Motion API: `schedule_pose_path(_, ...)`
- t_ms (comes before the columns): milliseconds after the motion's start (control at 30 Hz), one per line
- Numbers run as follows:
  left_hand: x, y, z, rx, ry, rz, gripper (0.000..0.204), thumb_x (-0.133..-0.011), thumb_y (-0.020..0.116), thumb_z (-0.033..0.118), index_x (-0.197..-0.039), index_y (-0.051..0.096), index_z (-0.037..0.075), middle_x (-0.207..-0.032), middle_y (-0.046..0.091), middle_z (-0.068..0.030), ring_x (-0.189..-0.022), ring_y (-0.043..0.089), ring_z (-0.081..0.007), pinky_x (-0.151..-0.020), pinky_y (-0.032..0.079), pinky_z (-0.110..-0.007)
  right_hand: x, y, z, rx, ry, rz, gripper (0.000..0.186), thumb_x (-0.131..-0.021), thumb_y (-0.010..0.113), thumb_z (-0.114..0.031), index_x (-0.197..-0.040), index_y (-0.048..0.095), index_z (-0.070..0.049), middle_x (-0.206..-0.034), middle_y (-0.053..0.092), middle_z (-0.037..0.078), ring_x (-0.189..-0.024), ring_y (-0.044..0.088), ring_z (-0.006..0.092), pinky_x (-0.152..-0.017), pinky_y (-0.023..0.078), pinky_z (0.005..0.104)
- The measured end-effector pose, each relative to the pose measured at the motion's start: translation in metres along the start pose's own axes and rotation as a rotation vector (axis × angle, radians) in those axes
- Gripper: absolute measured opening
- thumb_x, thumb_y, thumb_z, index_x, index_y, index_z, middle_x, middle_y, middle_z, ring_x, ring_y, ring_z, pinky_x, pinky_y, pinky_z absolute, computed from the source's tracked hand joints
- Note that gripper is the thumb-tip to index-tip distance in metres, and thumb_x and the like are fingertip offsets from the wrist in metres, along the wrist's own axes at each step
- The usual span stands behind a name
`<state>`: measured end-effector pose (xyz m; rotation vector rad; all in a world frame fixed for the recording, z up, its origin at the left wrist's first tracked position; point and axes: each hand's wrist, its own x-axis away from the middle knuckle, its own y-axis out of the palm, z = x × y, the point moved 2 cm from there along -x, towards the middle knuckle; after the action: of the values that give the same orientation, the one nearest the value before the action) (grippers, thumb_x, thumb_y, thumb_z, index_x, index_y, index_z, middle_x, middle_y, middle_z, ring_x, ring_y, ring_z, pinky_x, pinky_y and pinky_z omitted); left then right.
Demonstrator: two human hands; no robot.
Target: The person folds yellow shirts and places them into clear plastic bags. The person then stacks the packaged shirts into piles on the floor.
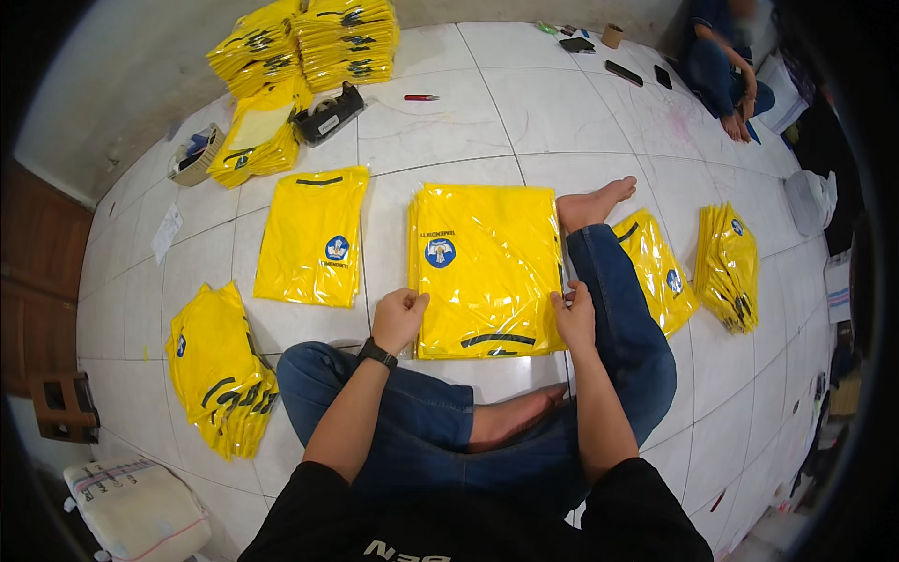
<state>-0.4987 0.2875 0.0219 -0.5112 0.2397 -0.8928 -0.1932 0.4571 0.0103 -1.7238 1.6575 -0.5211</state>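
A folded yellow shirt in a clear plastic bag (487, 267) lies on the white tiled floor in front of me, on top of a small stack of the same. My left hand (399, 317) grips the bag's near left edge with closed fingers. My right hand (573, 314) pinches its near right edge. I sit cross-legged in blue jeans, with my right foot (596, 203) stretched out beside the bag.
Another bagged yellow shirt (312, 234) lies to the left. Stacks of yellow shirts sit at far left (220, 375), at the back (304, 47) and at right (729, 265). A black tape dispenser (329, 114) and a red cutter (420, 97) lie behind. Another person (726, 61) sits at back right.
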Motion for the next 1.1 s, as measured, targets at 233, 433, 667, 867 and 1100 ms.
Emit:
schedule_pose_path(233, -0.001, -0.002, 0.013, -0.195, -0.041, -0.05, 0.044, -0.096, 0.07, 0.036, -0.08, 0.066, -0.005, -0.065, 0.064, -0.0187, -0.055, 0.06, -0.0287, -0.055, 0.045, -0.041, -0.009, 0.002, 0.014, -0.127, 0.211, -0.256, 0.033, -0.09, 0.074, -0.022, -0.109, 0.064, 0.004, -0.095, 0.07, 0.022, -0.088, 0.068, 0.0392, -0.08, 0.052, 0.043)
schedule_pose_path(433, -0.002, 0.0, 0.014, -0.119, 0.074, 0.003, 0.041, -0.097, 0.068, 0.036, -0.089, 0.066, -0.004, -0.065, 0.065, -0.0197, -0.059, 0.065, -0.0339, -0.055, 0.047, -0.045, -0.028, 0.0, 0.008, -0.113, -0.002, -0.279, 0.031, -0.092, 0.073, -0.023, -0.094, 0.063, 0.005, -0.085, 0.068, 0.022, -0.081, 0.067, 0.0386, -0.073, 0.052, 0.0419)
schedule_pose_path(667, 0.0, -0.01, -0.002, -0.117, 0.013, 0.006, 0.036, -0.098, 0.067, 0.032, -0.092, 0.066, -0.003, -0.067, 0.066, -0.0176, -0.056, 0.063, -0.0293, -0.055, 0.046, -0.04, -0.017, -0.002, -0.018, -0.112, 0.148, -0.3, 0.034, -0.091, 0.074, -0.026, -0.106, 0.07, 0.005, -0.09, 0.073, 0.022, -0.082, 0.073, 0.0322, -0.075, 0.055, 0.0394)
schedule_pose_path(867, 0.007, -0.002, -0.007, -0.06, 0.111, 0.048, 0.029, -0.096, 0.069, 0.022, -0.112, 0.068, -0.003, -0.072, 0.065, -0.0128, -0.061, 0.06, -0.022, -0.058, 0.048, -0.037, -0.012, -0.008, -0.012, -0.236, 0.16, -0.284, 0.038, -0.089, 0.077, -0.026, -0.109, 0.071, 0.005, -0.091, 0.074, 0.022, -0.084, 0.073, 0.032, -0.077, 0.055, 0.0397)
schedule_pose_path(1100, 0.013, 0.004, -0.019, -0.038, 0.109, 0.052, 0.035, -0.097, 0.068, 0.022, -0.121, 0.066, -0.003, -0.072, 0.063, -0.0102, -0.062, 0.059, -0.0205, -0.058, 0.047, -0.035, -0.003, -0.005, 0.004, -0.212, 0.204, -0.291, 0.037, -0.087, 0.077, -0.024, -0.111, 0.071, 0.004, -0.096, 0.074, 0.021, -0.087, 0.073, 0.0321, -0.08, 0.055, 0.0397)
